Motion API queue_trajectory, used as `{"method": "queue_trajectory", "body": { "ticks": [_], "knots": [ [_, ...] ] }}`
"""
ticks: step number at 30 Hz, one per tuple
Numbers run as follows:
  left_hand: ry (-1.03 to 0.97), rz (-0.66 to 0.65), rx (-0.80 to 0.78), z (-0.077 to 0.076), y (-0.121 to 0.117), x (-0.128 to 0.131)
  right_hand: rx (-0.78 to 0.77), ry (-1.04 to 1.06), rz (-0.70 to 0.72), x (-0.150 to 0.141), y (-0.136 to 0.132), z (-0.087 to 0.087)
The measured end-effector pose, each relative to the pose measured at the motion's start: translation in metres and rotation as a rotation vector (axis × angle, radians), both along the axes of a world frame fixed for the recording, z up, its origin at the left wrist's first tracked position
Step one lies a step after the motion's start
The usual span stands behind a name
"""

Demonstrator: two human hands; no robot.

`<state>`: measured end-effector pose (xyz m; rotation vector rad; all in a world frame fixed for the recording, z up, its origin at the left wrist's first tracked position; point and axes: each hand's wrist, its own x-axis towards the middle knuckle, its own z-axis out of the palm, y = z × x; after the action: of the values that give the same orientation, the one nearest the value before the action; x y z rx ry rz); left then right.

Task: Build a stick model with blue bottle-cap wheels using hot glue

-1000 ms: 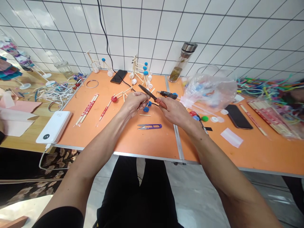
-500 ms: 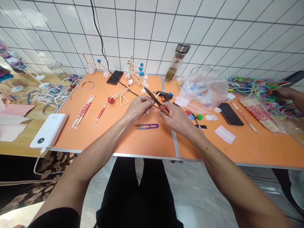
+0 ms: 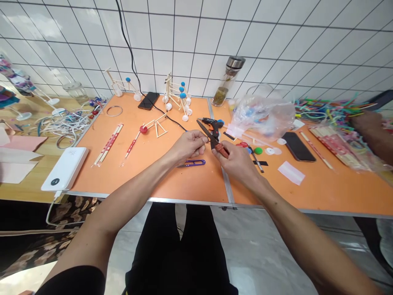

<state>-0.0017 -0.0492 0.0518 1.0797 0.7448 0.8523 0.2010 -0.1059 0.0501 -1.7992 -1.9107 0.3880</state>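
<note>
My left hand [image 3: 192,144] is pinched closed above the table's middle; what its fingertips hold, if anything, is too small to make out. In my right hand [image 3: 235,157] is a dark-bladed cutting tool [image 3: 208,132] with a reddish-brown handle, its blade pointing up and left past my left fingertips. Partly behind my left hand, purple thread snips [image 3: 196,163] lie on the orange table [image 3: 172,186]. A black glue gun [image 3: 215,125] rests just beyond the blade. The black cord [image 3: 167,116] passes out of sight behind my left hand.
Stick models with blue and white caps [image 3: 172,92] stand near the tiled wall. A glass bottle [image 3: 225,88] and plastic bag [image 3: 264,116] are behind my right hand. A white power bank [image 3: 66,168] sits left. Another person's hand [image 3: 367,127] reaches into colourful pipe cleaners.
Both my hands have shifted slightly right and down, with the cutting tool. My left hand now covers part of the thread snips, and more of the glue gun shows.
</note>
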Motion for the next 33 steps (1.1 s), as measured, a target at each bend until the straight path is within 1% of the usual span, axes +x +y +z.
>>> {"method": "queue_trajectory", "body": {
  "ticks": [2, 4, 5, 7, 11, 16, 19, 21, 23, 25, 26, 28, 30, 33],
  "knots": [
    [-0.003, 0.054, 0.013, 0.003, 0.002, -0.003, -0.014, -0.071, -0.059, 0.01, -0.003, 0.004],
    [-0.014, 0.155, 0.019, 0.007, 0.006, -0.008, -0.03, -0.147, -0.144, 0.025, -0.005, 0.008],
    [-0.027, 0.204, 0.016, 0.008, 0.009, -0.012, -0.055, -0.191, -0.157, 0.033, -0.006, 0.008],
    [-0.057, 0.263, -0.005, 0.011, 0.015, -0.018, -0.142, -0.253, -0.129, 0.047, -0.01, 0.006],
    [-0.106, 0.281, -0.06, 0.008, 0.026, -0.025, -0.215, -0.345, -0.117, 0.062, -0.019, -0.008],
    [-0.079, 0.305, -0.055, -0.001, 0.033, -0.026, -0.184, -0.442, -0.091, 0.066, -0.021, -0.023],
    [-0.059, 0.336, -0.07, -0.001, 0.033, -0.026, -0.121, -0.444, -0.056, 0.072, -0.018, -0.026],
    [-0.052, 0.353, -0.084, 0.002, 0.032, -0.026, -0.047, -0.431, -0.014, 0.073, -0.015, -0.025],
    [-0.062, 0.376, -0.081, 0.005, 0.032, -0.027, 0.05, -0.363, -0.002, 0.066, -0.013, -0.021],
    [-0.082, 0.418, -0.076, 0.006, 0.033, -0.028, 0.125, -0.243, 0.0, 0.048, -0.009, -0.015],
    [-0.094, 0.445, -0.078, 0.006, 0.034, -0.029, 0.121, -0.202, 0.027, 0.034, -0.006, -0.011],
    [-0.111, 0.503, -0.083, 0.004, 0.037, -0.032, 0.052, -0.171, 0.197, 0.002, 0.004, -0.003],
    [-0.116, 0.55, -0.078, 0.002, 0.041, -0.035, 0.031, -0.23, 0.296, -0.03, 0.016, 0.004],
    [-0.116, 0.601, -0.058, -0.003, 0.045, -0.038, -0.053, -0.44, 0.361, -0.064, 0.036, 0.012]
  ]
}}
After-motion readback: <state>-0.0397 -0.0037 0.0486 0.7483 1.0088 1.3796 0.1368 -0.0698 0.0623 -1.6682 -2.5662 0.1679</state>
